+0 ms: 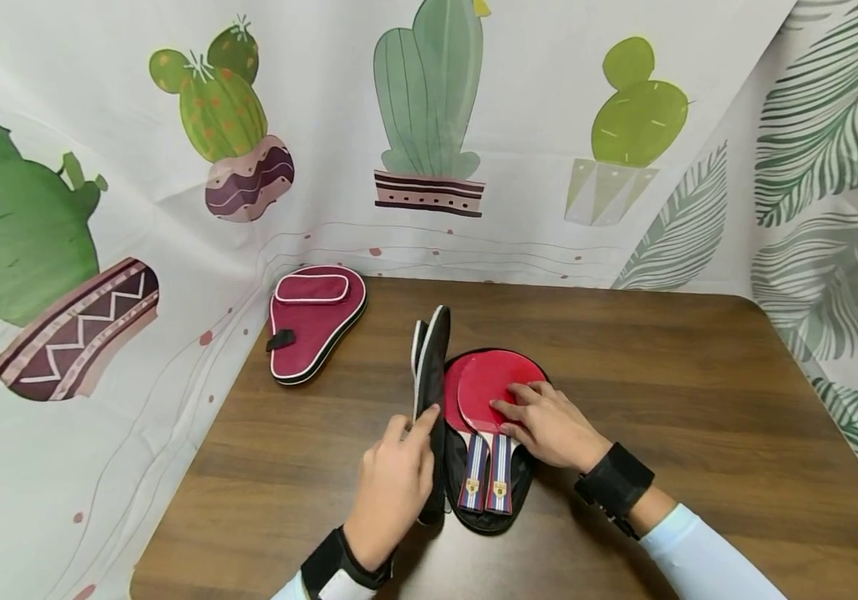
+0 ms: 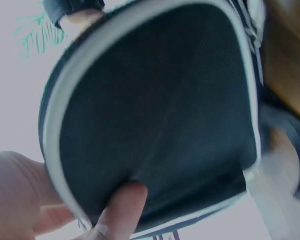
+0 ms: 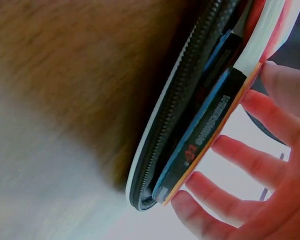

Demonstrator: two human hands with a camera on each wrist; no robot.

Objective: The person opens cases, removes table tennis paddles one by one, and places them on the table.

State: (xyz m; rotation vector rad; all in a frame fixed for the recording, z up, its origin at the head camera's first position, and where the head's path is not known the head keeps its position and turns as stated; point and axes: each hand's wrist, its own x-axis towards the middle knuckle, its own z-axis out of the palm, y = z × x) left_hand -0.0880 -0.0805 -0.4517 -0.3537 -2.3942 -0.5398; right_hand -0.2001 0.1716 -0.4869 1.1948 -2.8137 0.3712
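Note:
A black paddle case stands unzipped on the table, its lid (image 1: 435, 358) raised upright on the left. My left hand (image 1: 391, 479) pinches the lid's edge, the thumb (image 2: 125, 207) pressed on its dark face in the left wrist view. Inside the case's lower half (image 1: 485, 523) lie two red table tennis paddles, the right one (image 1: 485, 387) overlapping the left one (image 1: 453, 387). Their striped handles point toward me. My right hand (image 1: 560, 425) rests its spread fingertips on the right paddle's red face. The right wrist view shows that paddle's handle edge (image 3: 205, 130) beside the zipper.
A closed maroon paddle case (image 1: 316, 321) with white piping lies at the table's back left. The brown wooden table (image 1: 661, 375) runs back to a cactus-print cloth (image 1: 519, 108) hanging behind it.

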